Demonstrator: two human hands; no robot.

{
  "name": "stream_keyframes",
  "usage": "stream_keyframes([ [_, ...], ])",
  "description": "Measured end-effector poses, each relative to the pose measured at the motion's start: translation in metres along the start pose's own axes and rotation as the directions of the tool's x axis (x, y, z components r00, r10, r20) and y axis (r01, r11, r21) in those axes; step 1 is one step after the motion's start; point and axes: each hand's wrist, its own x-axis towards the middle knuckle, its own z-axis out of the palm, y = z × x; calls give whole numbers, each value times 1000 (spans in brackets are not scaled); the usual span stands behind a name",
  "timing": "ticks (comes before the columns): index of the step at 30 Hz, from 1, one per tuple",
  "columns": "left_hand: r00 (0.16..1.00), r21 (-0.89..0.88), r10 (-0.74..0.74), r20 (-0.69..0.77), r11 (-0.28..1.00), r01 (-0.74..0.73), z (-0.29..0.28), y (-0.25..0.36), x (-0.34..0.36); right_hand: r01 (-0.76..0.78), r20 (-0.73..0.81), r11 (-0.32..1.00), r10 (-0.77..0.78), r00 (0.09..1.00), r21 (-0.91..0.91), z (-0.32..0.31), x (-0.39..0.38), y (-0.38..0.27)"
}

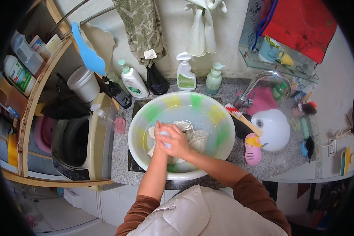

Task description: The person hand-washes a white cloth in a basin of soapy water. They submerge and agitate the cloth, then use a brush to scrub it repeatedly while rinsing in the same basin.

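Both hands are pressed together above the left half of a large basin (218, 159) with a white rim and green and yellow patches. My right hand (177, 142) is closed over a smooth bluish-white lump (166, 138), which could be soap or lather. My left hand (157, 131) is closed against the lump from the left, its fingers mostly hidden and blurred. Just beneath, a wet off-white cloth (197, 138) lies bunched in cloudy water. My hands cover part of it, and I cannot tell whether they touch it.
Bottles, including a white spray bottle (186, 72), line the wall. Right of the basin are a wooden scrub brush (246, 121), a pink slipper-shaped item (253, 150), a white bowl (275, 128) and a curved tap (259, 78). A top-loading washing machine (96, 137) stands left.
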Motion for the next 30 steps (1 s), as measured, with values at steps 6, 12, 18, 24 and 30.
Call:
stream_keyframes([
  [6,958,-39,18,285,999,-7,35,-2,-19,170,172,976,-145,974,-139,4,11,10],
  [12,978,47,-194,-78,979,198,103,-6,-36,-479,115,873,487,866,-95,8,34,44],
  [18,759,-128,-129,639,954,270,9,12,-2,-87,12,993,86,996,86,5,-1,10],
  [24,974,-28,-26,224,999,33,32,7,-23,294,182,954,-300,936,62,1,1,13],
  [30,968,55,-72,-239,995,88,80,4,-26,-344,162,939,340,926,1,19,18,43],
])
